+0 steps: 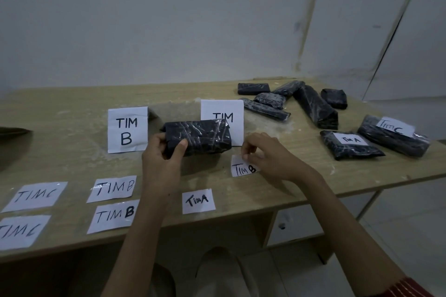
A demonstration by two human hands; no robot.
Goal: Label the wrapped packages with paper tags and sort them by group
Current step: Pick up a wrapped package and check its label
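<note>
Hands are both busy over a pale wooden table (72, 108). The left hand (163, 161) grips the left end of a black plastic-wrapped oblong package (200, 137), thumb on the near face and fingers curled round the far side. This package sits at the middle of the table, in front of 2 upright white paper signs: 1 reading "TIM B" (127, 129), the other (223, 113) showing only "TIM", its lower part hidden by the package. The right hand (268, 154) pinches the top edge of a small white paper tag marked "TIM B" (242, 167), just right of the held package; whether the tag lies flat or is lifted cannot be told.

Along the near edge lie 5 more loose tags: 2 "TIM C" tags (36, 196), 2 "TIM B" tags (112, 189) and 1 "Tim A" tag (198, 201). At the far right corner is a heap of unlabelled black packages (311, 103). Nearer, 2 labelled ones lie side by side: a "Tim A" package (350, 146) and a "Tim C" package (393, 136).
</note>
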